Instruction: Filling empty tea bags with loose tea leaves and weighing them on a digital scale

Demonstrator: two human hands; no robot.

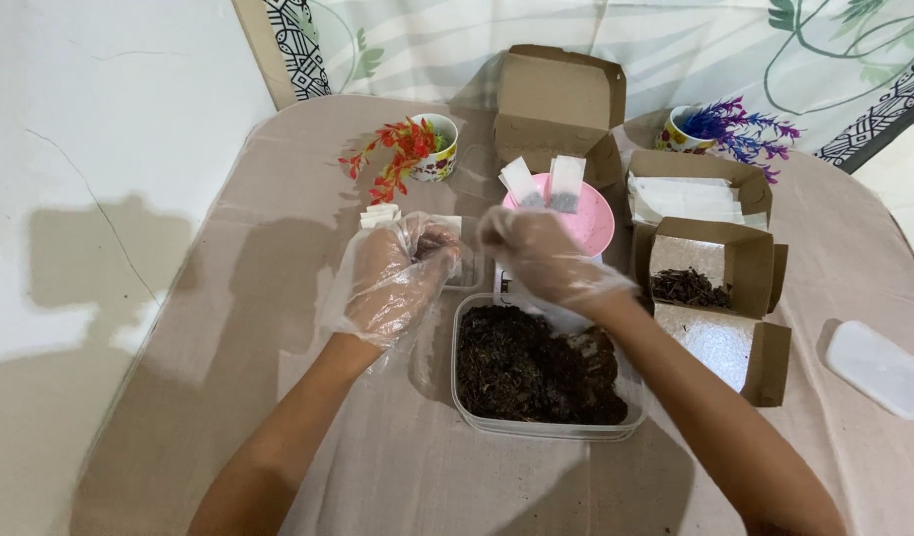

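Both gloved hands meet just above the far rim of the clear plastic tub (477, 402), and the working point sits right between the fingertips. The left hand (392, 278) is curled, fingers bent inward toward the thumb, seemingly pinching something small and pale, though the crinkled glove hides exactly what. The right hand (541, 256) is bunched too, fingertips drawn together and pointing toward the left fingers; whether it grips anything, I cannot tell. Directly beneath the knuckles lies the dark loose material (531, 367) filling the tub: crumbly, matte, shredded, like dried leaf (it looks prone to scattering). To do this well, I judge the pinch should stay light and the hands low over the tub, so stray crumbs fall back in rather than onto the beige tablecloth (278, 248). Just beyond the right fingertips stands a pink round dish (596, 223) with two white paper sachets (544, 184) propped upright, thin and flat with dark contents at the bottom. Beyond the left fingertips sits a small stack of white empty sachets (380, 214). To the outside of the right wrist, a brown cardboard box (745, 263) holds more dark shreds, stiff and creased, and another box (695, 194) behind it holds white papers. A translucent lid (879, 369) lies well apart, smooth with rounded corners.
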